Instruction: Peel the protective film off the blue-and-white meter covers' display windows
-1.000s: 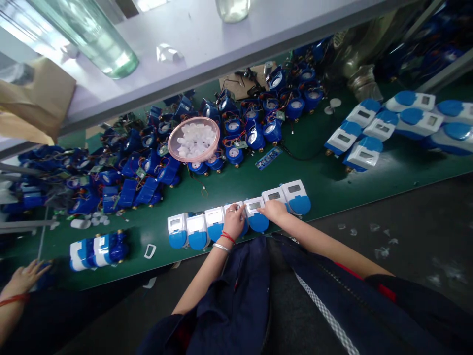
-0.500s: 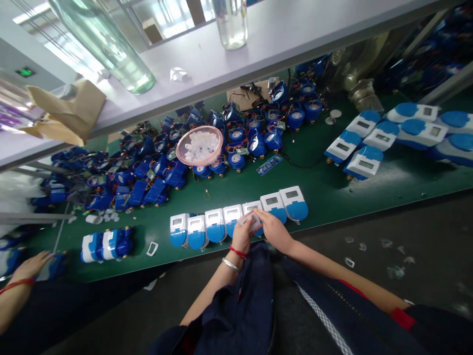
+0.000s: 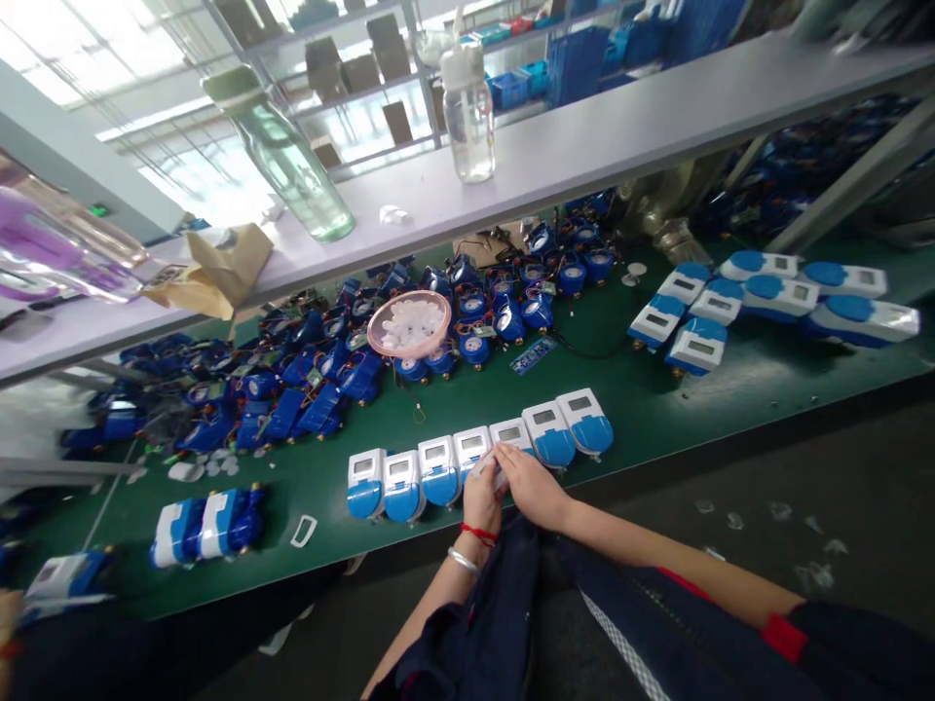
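Note:
Close to the bench's front edge, my left hand [image 3: 482,501] grips a small white rectangular plastic piece [image 3: 500,477], partly hidden by the fingers. My right hand [image 3: 537,490] meets it from the other side, fingers closed together over the same piece. Just beyond both hands stands a row of several white-and-blue meters [image 3: 439,467] with small display windows; the fingers overlap the lower part of one in the middle. A loose white rectangular frame [image 3: 303,532] lies on the green bench to the left.
A pink bowl of white plastic parts [image 3: 409,326] sits among many blue meter bodies [image 3: 321,404]. More finished-looking meters [image 3: 697,346] stand at right, two more [image 3: 208,526] at left. Bottles [image 3: 296,166] stand on the raised shelf [image 3: 584,146]. A co-worker's hand [image 3: 9,623] shows at the left edge.
The view has tilted up, showing more of the shelf and background. Both my hands stay together on the white piece, the right now covering more of it. The co-worker's hand has shifted toward the left edge.

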Motion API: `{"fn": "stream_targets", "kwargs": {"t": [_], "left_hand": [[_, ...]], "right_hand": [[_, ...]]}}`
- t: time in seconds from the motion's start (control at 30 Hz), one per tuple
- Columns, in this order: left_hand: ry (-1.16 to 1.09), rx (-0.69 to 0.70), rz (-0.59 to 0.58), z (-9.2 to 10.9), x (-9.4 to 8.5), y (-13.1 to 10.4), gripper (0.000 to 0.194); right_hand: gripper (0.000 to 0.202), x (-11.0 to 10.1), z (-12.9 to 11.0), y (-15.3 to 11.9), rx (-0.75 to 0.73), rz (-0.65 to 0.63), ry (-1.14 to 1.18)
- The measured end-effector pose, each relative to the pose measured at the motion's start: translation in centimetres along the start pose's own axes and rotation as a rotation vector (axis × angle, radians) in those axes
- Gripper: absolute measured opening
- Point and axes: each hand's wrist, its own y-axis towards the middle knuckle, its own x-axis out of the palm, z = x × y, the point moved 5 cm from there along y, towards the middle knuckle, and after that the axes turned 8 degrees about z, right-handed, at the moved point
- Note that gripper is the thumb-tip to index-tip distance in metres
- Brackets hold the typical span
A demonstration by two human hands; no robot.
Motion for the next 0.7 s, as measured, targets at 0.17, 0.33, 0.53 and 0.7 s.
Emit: {"fn": "stream_targets", "kwargs": {"t": [0.17,0.33,0.53,0.7], "left_hand": [[-0.02,-0.009,0.043,1.4,-3.5,-1.6,0.032],[0.043,0.011,0.022,2.6,-6.3,-3.2,0.031],[0.095,-0.004,-0.163,3.4,-7.0,-5.1,0.045],[0.13,-0.028,-0.057,4.2,-7.4,-5.3,0.057]], "right_hand": [[0.049,1.6,-3.4,-0.4,-0.028,0.004,0.03],[0.038,2.1,-6.3,-0.6,0.033,0.071,0.107],[0.011,0.7,-6.4,-1.1,0.223,0.22,0.296],[0.013,-0.8,-4.2,-2.3,0.318,0.339,0.508]]}}
